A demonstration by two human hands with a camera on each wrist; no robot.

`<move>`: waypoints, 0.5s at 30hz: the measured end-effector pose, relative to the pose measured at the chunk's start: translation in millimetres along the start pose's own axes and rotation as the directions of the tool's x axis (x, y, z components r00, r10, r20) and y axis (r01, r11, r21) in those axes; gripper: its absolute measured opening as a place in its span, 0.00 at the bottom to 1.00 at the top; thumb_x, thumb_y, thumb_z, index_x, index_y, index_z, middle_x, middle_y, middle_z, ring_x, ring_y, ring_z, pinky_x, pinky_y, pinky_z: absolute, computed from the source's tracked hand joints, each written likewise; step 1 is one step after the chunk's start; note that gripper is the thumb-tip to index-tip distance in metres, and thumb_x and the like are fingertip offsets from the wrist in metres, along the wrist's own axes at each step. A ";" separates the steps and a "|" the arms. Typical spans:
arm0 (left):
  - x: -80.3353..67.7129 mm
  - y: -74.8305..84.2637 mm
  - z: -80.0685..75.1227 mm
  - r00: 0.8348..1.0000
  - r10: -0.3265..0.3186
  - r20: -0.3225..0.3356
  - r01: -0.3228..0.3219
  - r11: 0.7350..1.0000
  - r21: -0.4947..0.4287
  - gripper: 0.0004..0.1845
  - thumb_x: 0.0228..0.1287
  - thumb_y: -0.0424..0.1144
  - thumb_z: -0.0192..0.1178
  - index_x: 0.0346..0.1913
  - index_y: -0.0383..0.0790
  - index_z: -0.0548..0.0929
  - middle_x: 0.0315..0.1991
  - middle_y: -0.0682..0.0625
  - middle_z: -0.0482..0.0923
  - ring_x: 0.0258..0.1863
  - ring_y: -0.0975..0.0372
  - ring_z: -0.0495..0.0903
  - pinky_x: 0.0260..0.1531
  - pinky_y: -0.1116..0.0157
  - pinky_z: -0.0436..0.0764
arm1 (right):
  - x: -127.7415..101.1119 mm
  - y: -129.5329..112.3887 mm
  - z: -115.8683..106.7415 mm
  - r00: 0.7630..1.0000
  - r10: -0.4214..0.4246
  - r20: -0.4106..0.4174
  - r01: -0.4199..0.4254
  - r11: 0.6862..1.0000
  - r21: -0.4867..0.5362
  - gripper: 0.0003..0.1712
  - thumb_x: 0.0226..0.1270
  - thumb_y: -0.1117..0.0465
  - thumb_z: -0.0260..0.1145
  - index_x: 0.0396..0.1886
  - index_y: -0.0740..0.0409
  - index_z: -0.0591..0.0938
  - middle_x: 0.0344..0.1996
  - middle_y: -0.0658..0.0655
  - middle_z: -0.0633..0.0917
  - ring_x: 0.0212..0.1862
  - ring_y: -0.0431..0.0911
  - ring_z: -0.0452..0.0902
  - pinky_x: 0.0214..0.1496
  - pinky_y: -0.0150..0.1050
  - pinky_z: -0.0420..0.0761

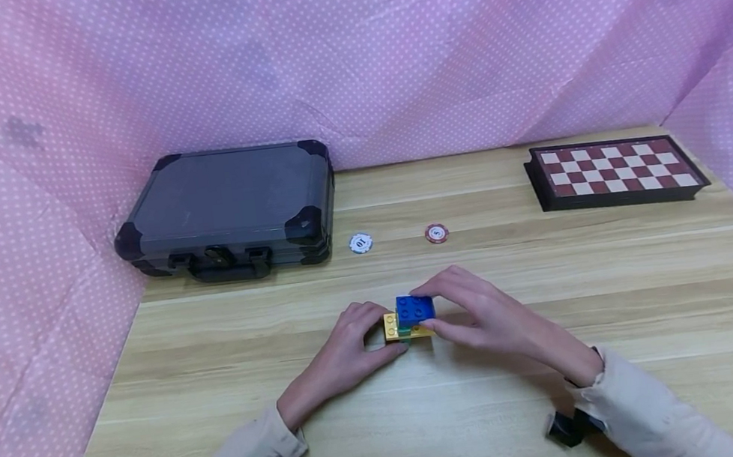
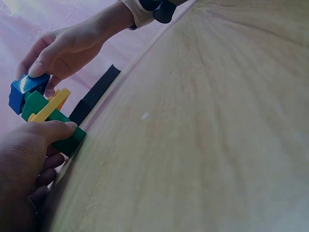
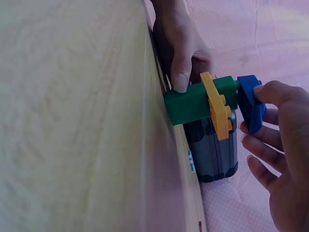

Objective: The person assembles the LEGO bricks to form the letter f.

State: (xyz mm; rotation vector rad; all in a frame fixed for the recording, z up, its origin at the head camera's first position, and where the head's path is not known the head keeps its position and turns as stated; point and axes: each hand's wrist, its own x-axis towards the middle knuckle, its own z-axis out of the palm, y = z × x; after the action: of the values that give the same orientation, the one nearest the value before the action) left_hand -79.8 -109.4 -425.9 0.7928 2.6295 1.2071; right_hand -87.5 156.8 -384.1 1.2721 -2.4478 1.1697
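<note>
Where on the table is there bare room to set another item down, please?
Bare wood lies between the checkerboard and the right hand, and along the table's near edge between the sleeves. It is crowded mid-table, where both hands hold the blocks, and behind them by the two chips and case.

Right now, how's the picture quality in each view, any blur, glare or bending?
Head view: even, soft light, the table edges bowed by a wide lens, blue brick sharp. Left wrist view: tilted, the left hand close and soft, mild sheen on the wood. Right wrist view: rotated, near wood washed out and blurred, green brick crisp, right hand slightly soft.
</note>
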 end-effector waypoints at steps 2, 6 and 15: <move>0.1 -0.1 0.0 1.000 0.005 0.000 -0.005 1.000 0.001 0.19 0.63 0.46 0.75 0.54 0.47 0.84 0.51 0.57 0.80 0.52 0.63 0.72 0.53 0.56 0.76 | 0.5 -0.4 -0.5 1.000 -0.015 0.008 0.015 1.000 -0.005 0.22 0.70 0.59 0.73 0.61 0.56 0.81 0.55 0.48 0.83 0.55 0.42 0.77 0.57 0.41 0.80; 0.0 -0.2 -0.2 1.000 0.009 0.000 -0.009 1.000 0.003 0.19 0.63 0.46 0.75 0.54 0.47 0.84 0.50 0.57 0.80 0.52 0.63 0.72 0.53 0.56 0.75 | 2.3 -0.9 -1.5 0.998 -0.055 0.020 0.056 0.998 -0.023 0.20 0.74 0.55 0.69 0.61 0.57 0.81 0.54 0.51 0.83 0.53 0.42 0.78 0.53 0.41 0.83; 0.1 -0.3 0.1 1.000 0.010 -0.002 -0.010 1.000 0.005 0.19 0.64 0.46 0.75 0.54 0.47 0.84 0.50 0.57 0.80 0.52 0.63 0.72 0.54 0.56 0.75 | 8.5 0.5 -3.6 0.984 -0.177 0.023 0.179 0.980 -0.086 0.19 0.80 0.53 0.62 0.58 0.62 0.82 0.50 0.55 0.84 0.49 0.45 0.80 0.49 0.41 0.84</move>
State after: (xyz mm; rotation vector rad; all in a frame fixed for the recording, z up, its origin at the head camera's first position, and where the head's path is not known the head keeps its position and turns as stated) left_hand -80.0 -109.4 -426.2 0.8068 2.6343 1.2041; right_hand -94.0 154.1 -378.2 1.4439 -2.3106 0.9996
